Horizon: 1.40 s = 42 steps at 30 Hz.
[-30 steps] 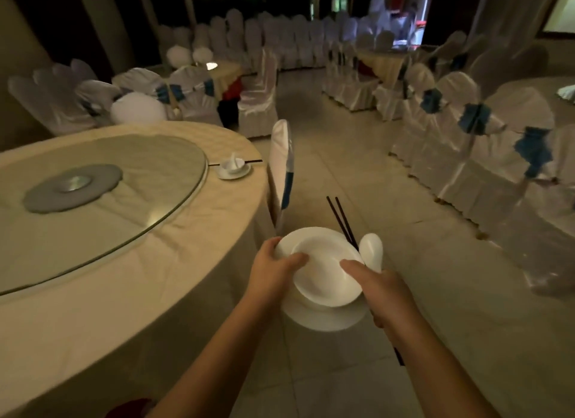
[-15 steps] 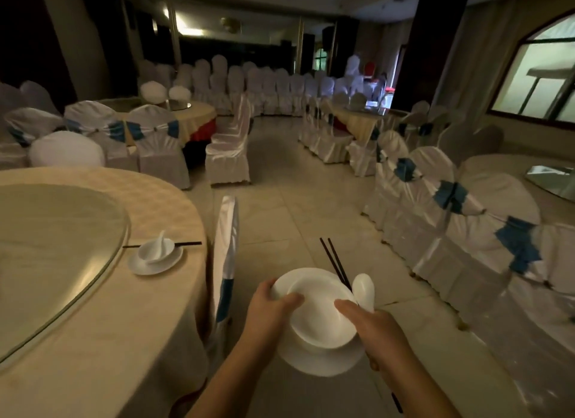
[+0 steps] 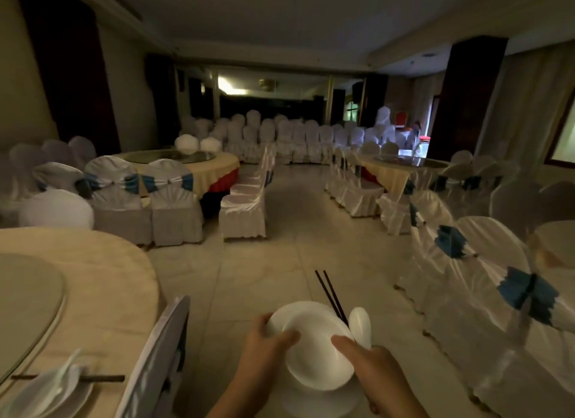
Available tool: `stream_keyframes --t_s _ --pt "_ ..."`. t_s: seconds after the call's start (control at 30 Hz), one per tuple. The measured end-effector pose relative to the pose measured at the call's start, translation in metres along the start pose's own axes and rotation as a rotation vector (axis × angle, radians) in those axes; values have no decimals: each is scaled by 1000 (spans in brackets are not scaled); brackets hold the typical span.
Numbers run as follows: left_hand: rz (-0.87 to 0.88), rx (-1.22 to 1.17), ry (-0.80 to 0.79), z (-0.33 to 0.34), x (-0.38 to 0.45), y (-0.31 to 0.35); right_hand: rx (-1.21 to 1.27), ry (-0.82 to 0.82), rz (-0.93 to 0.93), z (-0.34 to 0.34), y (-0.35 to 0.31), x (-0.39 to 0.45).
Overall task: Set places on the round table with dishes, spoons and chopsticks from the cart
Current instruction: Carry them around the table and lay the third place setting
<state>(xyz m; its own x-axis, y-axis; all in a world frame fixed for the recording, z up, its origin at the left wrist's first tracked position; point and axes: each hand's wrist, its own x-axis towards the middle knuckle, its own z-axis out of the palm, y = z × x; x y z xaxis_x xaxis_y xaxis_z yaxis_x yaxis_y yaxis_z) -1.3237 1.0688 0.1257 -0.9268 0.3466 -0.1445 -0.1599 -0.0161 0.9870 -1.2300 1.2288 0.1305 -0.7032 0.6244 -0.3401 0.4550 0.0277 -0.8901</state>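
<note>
Gripping a white bowl point(image 3: 314, 349) by its near rim, the left hand point(image 3: 264, 349) curls its thumb over the edge, its fingers hidden beneath. The bowl sits tilted on a white plate point(image 3: 323, 402), mostly covered by the bowl and cut off by the frame's bottom edge. The right hand point(image 3: 370, 368) lays its thumb on the bowl's right rim and also holds a white spoon point(image 3: 361, 326) and two dark chopsticks point(image 3: 329, 293) jutting forward; its fingers are out of sight. At lower left, the round table point(image 3: 102, 280) carries a blurred place setting point(image 3: 53, 389), partly cropped, beside a covered chair point(image 3: 155, 361).
</note>
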Motion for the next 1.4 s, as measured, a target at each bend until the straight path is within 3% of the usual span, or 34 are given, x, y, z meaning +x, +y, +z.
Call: stream_keyframes --t_s 0.3,0.6,1.1,1.4 --pt "94 -79 305 -40 199 32 -208 -198 -259 89 -135 185" --pt "119 -128 485 -95 407 76 -260 -328 -313 203 -260 370" --pt "97 -49 944 -205 665 114 -323 -768 -385 420 -405 619" --pt "73 -44 1245 -304 752 126 -428 -1024 -466 575 -468 685"
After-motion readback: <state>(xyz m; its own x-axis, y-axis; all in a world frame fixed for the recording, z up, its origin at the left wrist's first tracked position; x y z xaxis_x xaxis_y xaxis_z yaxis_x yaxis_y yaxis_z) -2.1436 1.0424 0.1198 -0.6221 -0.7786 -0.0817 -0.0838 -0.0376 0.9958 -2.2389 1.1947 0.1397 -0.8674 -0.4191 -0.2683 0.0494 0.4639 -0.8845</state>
